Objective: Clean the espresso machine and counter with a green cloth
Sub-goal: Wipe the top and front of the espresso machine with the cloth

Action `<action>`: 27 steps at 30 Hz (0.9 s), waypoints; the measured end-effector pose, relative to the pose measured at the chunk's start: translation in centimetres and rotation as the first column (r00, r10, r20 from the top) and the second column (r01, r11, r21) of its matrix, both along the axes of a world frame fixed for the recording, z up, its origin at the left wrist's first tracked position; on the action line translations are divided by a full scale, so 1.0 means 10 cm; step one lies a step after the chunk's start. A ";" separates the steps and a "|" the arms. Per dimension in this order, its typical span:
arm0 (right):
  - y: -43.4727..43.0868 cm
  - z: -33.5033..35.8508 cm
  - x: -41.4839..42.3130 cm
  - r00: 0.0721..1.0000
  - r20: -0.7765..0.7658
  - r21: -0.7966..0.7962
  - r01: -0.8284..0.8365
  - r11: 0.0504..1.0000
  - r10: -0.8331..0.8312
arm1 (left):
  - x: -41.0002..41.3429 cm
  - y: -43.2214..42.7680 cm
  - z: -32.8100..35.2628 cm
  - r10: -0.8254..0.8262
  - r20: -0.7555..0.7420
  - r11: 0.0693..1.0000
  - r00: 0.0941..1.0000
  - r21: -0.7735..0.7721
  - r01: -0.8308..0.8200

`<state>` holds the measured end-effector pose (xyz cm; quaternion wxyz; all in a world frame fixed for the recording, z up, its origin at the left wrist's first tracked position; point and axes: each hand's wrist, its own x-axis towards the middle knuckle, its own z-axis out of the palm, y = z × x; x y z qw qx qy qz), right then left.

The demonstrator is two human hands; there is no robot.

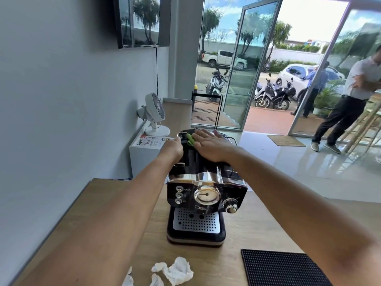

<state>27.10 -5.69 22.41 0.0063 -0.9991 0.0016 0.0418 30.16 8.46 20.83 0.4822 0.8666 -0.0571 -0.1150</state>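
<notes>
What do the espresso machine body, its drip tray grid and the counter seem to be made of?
The espresso machine body looks like glossy black plastic or enamelled metal with chrome trim: it gives sharp reflections. The drip tray grid seems brushed metal: silver, perforated. The counter is matte wood or wood-look laminate: pale grain lines show.
</notes>
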 end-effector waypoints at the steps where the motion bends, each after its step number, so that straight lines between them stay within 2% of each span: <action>1: -0.02 0.01 0.14 0.999 0.010 0.019 0.044 0.999 -0.044 | 0.01 0.00 -0.01 -0.002 0.000 1.000 1.000 -0.006 0.002; 4: -0.08 0.03 0.52 0.994 0.009 0.096 0.111 0.989 -0.113 | 0.04 -0.02 -0.03 0.015 -0.017 0.999 1.000 -0.037 -0.015; 7: -0.18 0.10 0.77 0.987 -0.063 0.197 0.157 0.968 -0.147 | 0.06 -0.02 -0.04 0.015 -0.016 0.999 1.000 -0.030 -0.016; 11: -0.38 0.22 0.80 0.965 -0.173 0.288 0.239 0.928 -0.195 | 0.02 -0.01 -0.04 0.018 0.005 1.000 1.000 -0.009 -0.018; 14: -0.63 0.28 0.71 0.934 -0.182 0.380 0.357 0.853 -0.309 | -0.01 -0.01 -0.01 0.017 0.030 0.999 0.999 0.043 -0.018; 16: -0.84 0.24 0.65 0.887 -0.233 0.470 0.462 0.752 -0.399 | -0.01 -0.02 0.00 0.019 0.033 0.999 0.999 0.045 -0.020; 18: -1.04 0.13 0.58 0.819 -0.340 0.614 0.565 0.551 -0.462 | -0.01 -0.02 -0.01 0.019 0.030 0.999 0.999 0.043 -0.021; 20: -1.16 0.04 0.51 0.793 -0.354 0.757 0.554 0.347 -0.495 | 0.00 -0.03 -0.01 0.022 0.024 0.999 0.999 0.031 -0.023; 22: -1.18 -0.02 0.46 0.777 -0.178 0.902 0.374 0.215 -0.604 | 0.00 -0.04 -0.01 0.034 0.010 0.999 0.999 0.008 -0.034; 24: -1.20 -0.13 0.42 0.729 0.023 0.974 0.139 0.181 -0.684 | 0.00 -0.04 0.00 0.038 0.004 0.999 0.999 0.014 -0.038; 25: -1.20 -0.20 0.38 0.745 0.057 0.985 0.068 0.160 -0.665 | 0.00 -0.03 0.00 0.031 0.003 0.999 1.000 0.018 -0.031; 27: -1.22 -0.34 0.28 0.804 0.023 0.996 0.036 0.087 -0.595 | 0.00 -0.03 0.00 0.022 -0.001 1.000 1.000 0.012 -0.022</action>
